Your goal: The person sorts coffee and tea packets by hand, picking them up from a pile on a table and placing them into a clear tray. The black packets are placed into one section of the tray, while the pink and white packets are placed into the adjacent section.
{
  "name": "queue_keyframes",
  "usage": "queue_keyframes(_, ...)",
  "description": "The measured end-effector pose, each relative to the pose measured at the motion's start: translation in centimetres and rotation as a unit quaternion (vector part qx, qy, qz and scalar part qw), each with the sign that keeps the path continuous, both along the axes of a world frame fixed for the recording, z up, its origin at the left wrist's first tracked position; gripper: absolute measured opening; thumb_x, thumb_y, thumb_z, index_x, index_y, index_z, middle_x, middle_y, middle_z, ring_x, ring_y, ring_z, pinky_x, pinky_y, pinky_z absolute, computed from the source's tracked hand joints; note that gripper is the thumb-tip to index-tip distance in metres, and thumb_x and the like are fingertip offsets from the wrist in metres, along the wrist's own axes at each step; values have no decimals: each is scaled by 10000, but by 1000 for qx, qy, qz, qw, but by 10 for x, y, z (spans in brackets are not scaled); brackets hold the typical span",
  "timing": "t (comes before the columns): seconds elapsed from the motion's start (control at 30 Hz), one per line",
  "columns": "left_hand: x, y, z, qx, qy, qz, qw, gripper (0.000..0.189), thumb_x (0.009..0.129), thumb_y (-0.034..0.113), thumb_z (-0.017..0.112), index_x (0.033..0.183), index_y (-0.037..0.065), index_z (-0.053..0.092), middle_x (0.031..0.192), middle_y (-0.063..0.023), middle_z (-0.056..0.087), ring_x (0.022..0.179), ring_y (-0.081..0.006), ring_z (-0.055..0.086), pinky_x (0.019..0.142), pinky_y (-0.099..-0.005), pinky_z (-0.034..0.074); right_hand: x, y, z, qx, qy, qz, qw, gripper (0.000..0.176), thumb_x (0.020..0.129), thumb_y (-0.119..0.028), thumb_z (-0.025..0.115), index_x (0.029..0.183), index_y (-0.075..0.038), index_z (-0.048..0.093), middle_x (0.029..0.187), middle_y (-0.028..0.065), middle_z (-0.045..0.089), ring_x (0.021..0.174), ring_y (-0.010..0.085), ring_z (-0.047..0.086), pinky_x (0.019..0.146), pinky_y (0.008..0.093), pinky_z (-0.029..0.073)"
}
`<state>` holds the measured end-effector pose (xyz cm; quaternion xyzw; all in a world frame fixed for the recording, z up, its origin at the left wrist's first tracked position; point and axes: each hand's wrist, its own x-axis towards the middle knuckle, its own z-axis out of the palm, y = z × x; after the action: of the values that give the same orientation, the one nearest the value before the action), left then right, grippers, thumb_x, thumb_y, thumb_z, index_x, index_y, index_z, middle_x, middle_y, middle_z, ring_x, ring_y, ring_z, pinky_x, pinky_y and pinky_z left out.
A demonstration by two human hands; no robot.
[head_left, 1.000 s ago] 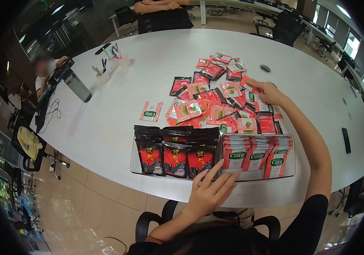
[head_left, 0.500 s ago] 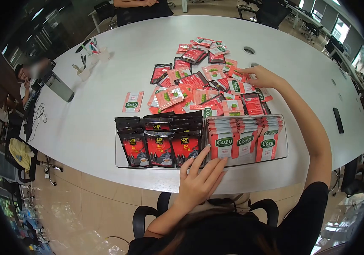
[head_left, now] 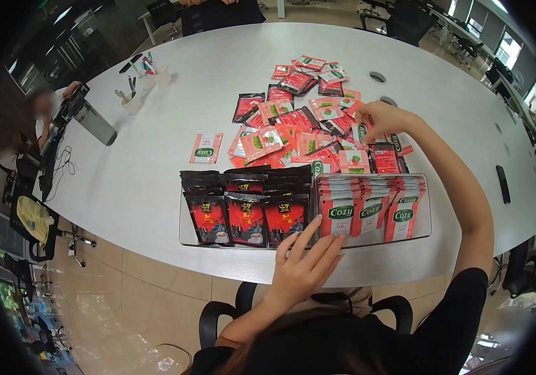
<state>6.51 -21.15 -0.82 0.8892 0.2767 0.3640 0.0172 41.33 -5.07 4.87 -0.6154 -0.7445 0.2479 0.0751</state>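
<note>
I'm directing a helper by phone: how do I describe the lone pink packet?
On the white table sits a clear plastic tray of packets. Just beyond its left half lies a flat pink-and-white packet with an upside-down green Cozy label. Unlike the heaped packets to its right, it touches no other.

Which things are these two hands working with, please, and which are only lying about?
In use, it seems:
- clear box, left hand at its front
- black-red packets and Cozy packets inside
- loose packet pile, right hand at it

Probably just lying about:
- bottle
- pen cups
- black object, far right
</note>
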Motion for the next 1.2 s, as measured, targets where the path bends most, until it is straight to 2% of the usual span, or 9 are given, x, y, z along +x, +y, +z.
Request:
queue_keyframes(0.2, 0, 1, -1, -4, -6, -7, 1000, 399, 795, 276, 721, 1176, 170, 662, 1077, 52, 644, 1223, -230, 522, 1008, -382, 254, 3, 11, 11, -33, -74, -26, 996, 364, 690, -263, 840, 796, -22, 588, 790, 31, 566, 692, 130, 514, 608, 302, 427)
queue_keyframes(0.3, -1, 1, -1, -4, -8, -10, 1000, 398, 796, 278, 720, 1175, 170, 663, 1077, 50, 644, 1222, -233, 524, 999, -381, 266, 14, 18, 7, 21, 45, -41, 998, 315, 778, -278, 775, 744, -31, 582, 802, 27, 568, 752, 126, 518, 683, 305, 431)
queue_keyframes(0.4, -1, 1, -1, -5, -14, -14, 1000, 399, 798, 281, 718, 1176, 170, 661, 1076, 48, 643, 1226, -235, 522, 988, -381, 279, 16, 27, 4, 196, 76, -14, 978, 269, 850, -272, 700, 843, -9, 643, 802, 73, 622, 733, 164, 564, 674, 314, 448)
queue_keyframes(0.6, -2, 2, -1, -14, -22, -26, 999, 398, 804, 283, 712, 1179, 165, 657, 1094, 39, 636, 1236, -239, 515, 983, -382, 288, 3, 45, 7, 165, 91, -80, 979, 246, 915, -249, 618, 812, -34, 556, 888, 70, 602, 852, 172, 555, 839, 335, 439)
queue_keyframes(0.7, -3, 2, -1, -18, -28, -29, 999, 391, 808, 278, 709, 1178, 161, 656, 1096, 35, 634, 1239, -240, 512, 980, -382, 295, -6, 63, -13, 158, 68, -59, 983, 307, 910, -303, 613, 946, 2, 619, 889, 116, 649, 836, 212, 598, 785, 351, 468)
queue_keyframes(0.83, -3, 2, -3, -23, -31, -35, 999, 388, 811, 272, 707, 1177, 155, 654, 1087, 30, 634, 1242, -242, 511, 972, -379, 310, -21, 78, -25, 52, 57, 27, 997, 341, 785, -309, 747, 939, -36, 613, 827, 68, 587, 768, 196, 577, 724, 332, 466)
queue_keyframes(0.87, -4, 2, -3, -22, -32, -36, 999, 388, 811, 271, 707, 1176, 153, 653, 1086, 28, 634, 1242, -242, 511, 971, -378, 312, -22, 83, -29, 71, 38, 91, 993, 368, 694, -281, 821, 914, -56, 630, 818, 37, 556, 736, 173, 555, 678, 319, 461)
queue_keyframes(0.97, -4, 2, -3, -24, -39, -38, 998, 386, 811, 269, 708, 1174, 149, 653, 1080, 26, 634, 1244, -242, 511, 968, -377, 316, -38, 85, -24, 76, -21, 59, 995, 368, 635, -201, 853, 886, -50, 631, 819, 38, 585, 737, 159, 565, 662, 315, 465)
queue_keyframes(1.2, -5, 2, -2, -26, -49, -47, 997, 383, 810, 260, 707, 1172, 148, 652, 1083, 24, 631, 1248, -241, 508, 969, -381, 313, -39, 80, -18, 47, 20, 43, 998, 308, 612, -48, 814, 848, -45, 616, 819, 57, 638, 768, 153, 608, 666, 325, 484)
